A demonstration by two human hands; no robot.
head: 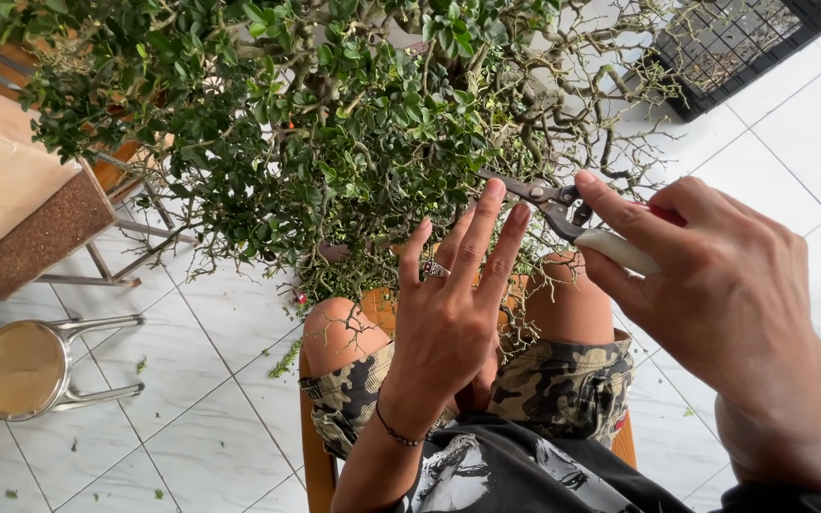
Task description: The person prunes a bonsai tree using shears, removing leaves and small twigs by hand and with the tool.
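A bushy bonsai-like shrub (315,123) with small green leaves on its left and bare twisted twigs (572,104) on its right fills the top of the view. My right hand (715,285) grips pruning shears (563,211) with white and red handles, blades pointing left into the twigs. My left hand (453,304) is raised flat, fingers spread and straight, fingertips beside the shear blades; it holds nothing. It wears a ring and a thin wrist cord. My knees (339,328), in camouflage shorts, are below the plant.
A round metal stool (30,366) lies tipped at the lower left. A wooden bench or table (21,204) stands at the left. A black wire crate (734,43) sits at the top right. Leaf clippings are scattered on the white tiled floor (192,427).
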